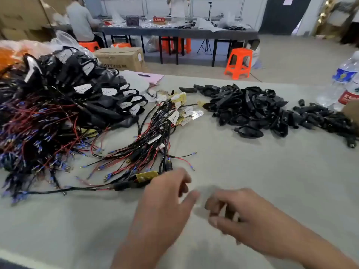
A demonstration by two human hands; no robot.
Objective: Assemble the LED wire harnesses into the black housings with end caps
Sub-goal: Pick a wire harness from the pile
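Left hand [165, 193] relaxed, empty, by a loose harness [124, 185]; right hand [239, 212] loosely curled, blurred, apparently empty. Big finished pile [64, 98] at left of bench [252, 181]. Unassembled harnesses [155, 136] & black housings [246, 111] left, approx. half.

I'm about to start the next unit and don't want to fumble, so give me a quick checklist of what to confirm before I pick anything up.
1. Left hand free: ok, fingers relaxed beside the nearest harness, no grip on it.
2. Right hand free: cannot tell, fingers are curled and blurred.
3. Loose harnesses within reach: ok, a bundle lies just ahead of the left hand.
4. Empty black housings available: ok, a heap lies ahead to the right.
5. End caps available: cannot tell, small black parts right of the heap are too indistinct.
6. Finished pile kept apart: ok, stacked far left.
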